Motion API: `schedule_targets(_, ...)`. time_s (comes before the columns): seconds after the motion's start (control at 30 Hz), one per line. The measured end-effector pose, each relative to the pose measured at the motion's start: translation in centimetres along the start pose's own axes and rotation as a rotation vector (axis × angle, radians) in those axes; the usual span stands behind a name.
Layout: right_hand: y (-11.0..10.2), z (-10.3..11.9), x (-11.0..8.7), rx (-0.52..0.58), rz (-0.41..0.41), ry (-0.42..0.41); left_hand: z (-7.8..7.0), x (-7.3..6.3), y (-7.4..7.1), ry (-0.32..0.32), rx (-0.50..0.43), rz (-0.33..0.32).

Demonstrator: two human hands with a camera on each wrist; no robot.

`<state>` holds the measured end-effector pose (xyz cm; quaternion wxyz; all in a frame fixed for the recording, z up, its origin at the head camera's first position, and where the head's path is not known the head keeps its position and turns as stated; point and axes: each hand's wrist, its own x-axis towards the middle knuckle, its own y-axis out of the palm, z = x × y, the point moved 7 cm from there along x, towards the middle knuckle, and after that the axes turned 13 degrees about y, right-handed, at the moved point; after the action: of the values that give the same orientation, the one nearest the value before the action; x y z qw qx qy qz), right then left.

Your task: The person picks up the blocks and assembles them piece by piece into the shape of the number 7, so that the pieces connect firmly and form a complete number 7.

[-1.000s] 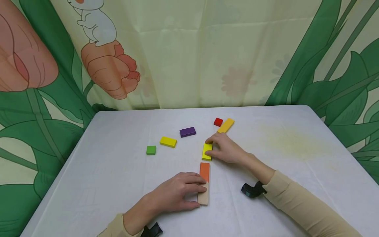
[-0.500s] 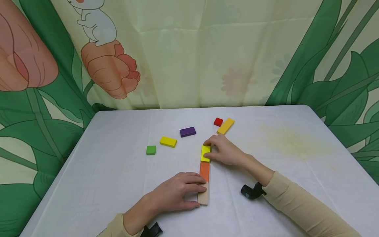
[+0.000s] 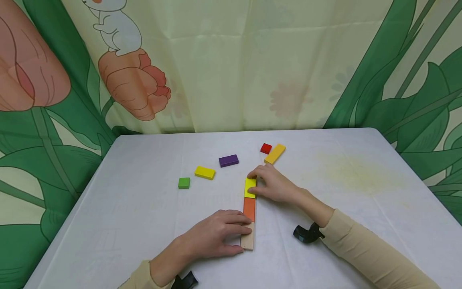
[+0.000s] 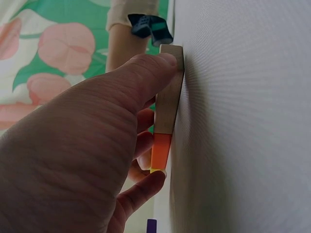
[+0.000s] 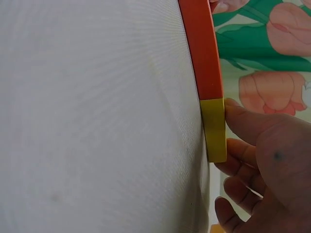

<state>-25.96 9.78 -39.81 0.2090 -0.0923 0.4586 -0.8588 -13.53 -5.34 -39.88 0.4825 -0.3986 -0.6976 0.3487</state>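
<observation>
Three blocks lie end to end in a row: a plain wooden block (image 3: 247, 242) nearest, an orange block (image 3: 249, 208), then a yellow block (image 3: 249, 184). My left hand (image 3: 207, 237) holds the plain block, its thumb at the near end and fingertips over the top. At the far end, my right hand (image 3: 276, 182) pinches the yellow block between thumb and index finger. The right wrist view shows that yellow block (image 5: 214, 131) meeting the orange block (image 5: 204, 53) without a visible gap. Part of the plain block is hidden under my left fingers.
Beyond the row lie a purple block (image 3: 228, 161), another yellow block (image 3: 205, 173), a small green block (image 3: 184, 183), a small red block (image 3: 266, 148) and a long amber block (image 3: 275, 153). A white cloth (image 3: 108, 224) covers the table; a printed curtain (image 3: 231, 80) hangs behind it.
My right hand has slid the yellow block slightly left and toward me, closing its gap with the orange block. My left hand has stayed in place.
</observation>
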Motion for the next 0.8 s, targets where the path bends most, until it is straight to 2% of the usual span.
schedule_targets(0.43, 0.07, 0.19, -0.06, 0.001, 0.007, -0.002, 0.28, 0.07, 0.20, -0.045, -0.031, 0.033)
schedule_targets(0.67, 0.16, 0.06, 0.00, 0.006, 0.004, 0.012, 0.16, 0.13, 0.17, -0.033, -0.026, 0.023)
schedule_targets(0.8, 0.09, 0.23, -0.07, 0.009, 0.002, 0.016, 0.17, 0.15, 0.21, -0.048, -0.034, 0.031)
